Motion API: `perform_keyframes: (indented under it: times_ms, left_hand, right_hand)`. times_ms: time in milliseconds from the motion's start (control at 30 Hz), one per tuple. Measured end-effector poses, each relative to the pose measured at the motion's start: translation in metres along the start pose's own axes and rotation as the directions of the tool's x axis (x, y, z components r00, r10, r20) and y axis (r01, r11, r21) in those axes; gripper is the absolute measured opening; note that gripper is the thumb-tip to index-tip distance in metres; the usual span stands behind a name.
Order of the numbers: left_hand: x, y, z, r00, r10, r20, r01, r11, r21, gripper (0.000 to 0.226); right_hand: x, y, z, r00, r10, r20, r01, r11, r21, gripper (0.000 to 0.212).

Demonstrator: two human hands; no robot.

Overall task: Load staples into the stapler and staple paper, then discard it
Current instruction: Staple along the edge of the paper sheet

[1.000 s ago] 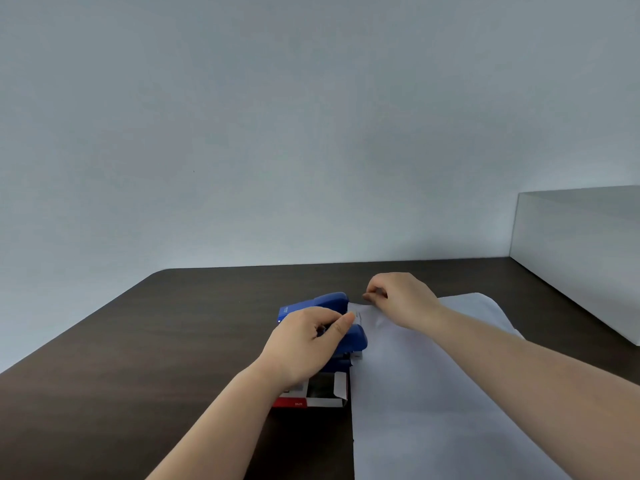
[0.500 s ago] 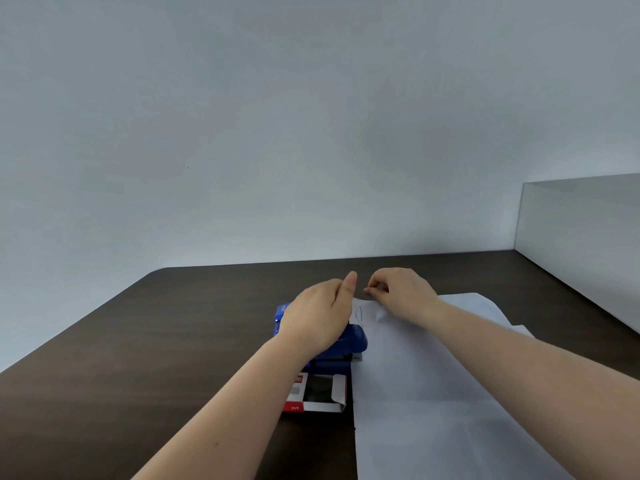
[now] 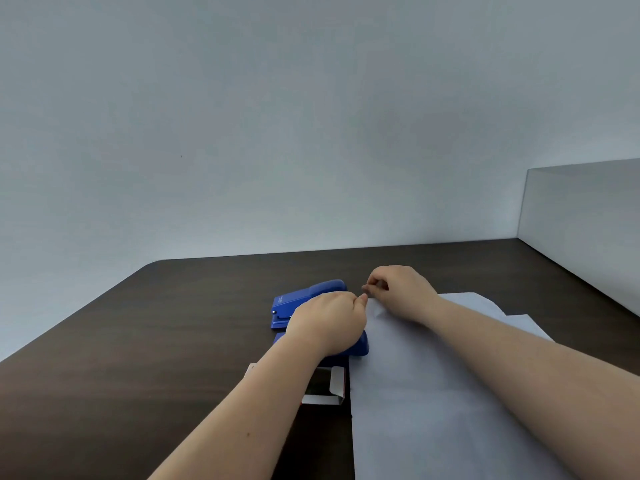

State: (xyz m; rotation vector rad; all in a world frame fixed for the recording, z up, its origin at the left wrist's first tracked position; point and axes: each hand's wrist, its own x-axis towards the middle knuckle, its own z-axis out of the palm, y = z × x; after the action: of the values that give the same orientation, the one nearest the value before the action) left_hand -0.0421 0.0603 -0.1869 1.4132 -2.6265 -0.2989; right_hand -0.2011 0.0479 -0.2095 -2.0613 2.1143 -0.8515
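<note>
A blue stapler (image 3: 360, 346) lies on the dark table (image 3: 156, 341) at the left edge of the white paper (image 3: 433, 393). My left hand (image 3: 327, 322) lies on top of it with curled fingers, its thumb tip at the paper's far left corner. A second blue stapler part (image 3: 304, 299) shows just behind that hand. My right hand (image 3: 398, 289) pinches the paper's far left corner between thumb and fingers. An open red and white staple box (image 3: 327, 386) sits under my left wrist, partly hidden. The stapler's mouth is hidden.
A second sheet (image 3: 519, 323) peeks out under the top one on the right. A grey partition (image 3: 581, 216) stands along the table's right side. A pale wall runs behind the table, whose far left corner is rounded.
My left hand lifted off the stapler with fingers raised, then came back down onto it with fingers curled. My right hand stayed pinching the paper's corner.
</note>
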Motion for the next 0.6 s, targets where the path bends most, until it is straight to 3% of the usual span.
perform_keyframes:
  times_ms: [167,300,400,467,600]
  left_hand:
    - [-0.002,0.000,0.004,0.999,0.037,-0.030,-0.032,0.987,0.156,0.036]
    - [-0.003,0.005,0.002,0.998,-0.004,0.058,-0.011,0.965,0.261,0.027]
    - [-0.002,0.005,0.000,0.999,-0.028,-0.023,0.034,0.951,0.308,0.036]
    - [-0.001,0.007,0.002,1.000,-0.017,0.014,0.011,0.928,0.373,0.033]
    - [0.002,0.006,0.003,0.996,-0.041,0.083,0.013,0.950,0.312,0.026]
  right_hand:
    - [-0.003,0.004,0.006,1.000,0.008,-0.009,-0.008,1.000,0.026,0.025]
    - [-0.004,0.003,0.008,1.000,-0.014,-0.003,0.014,1.000,0.014,0.025]
    - [-0.004,0.004,0.009,1.000,-0.019,0.005,0.018,1.000,0.014,0.024]
    - [-0.003,0.005,0.009,1.000,-0.019,0.008,0.019,1.000,0.017,0.023]
    - [-0.004,0.002,0.008,0.999,-0.038,0.030,0.038,0.999,0.000,0.023]
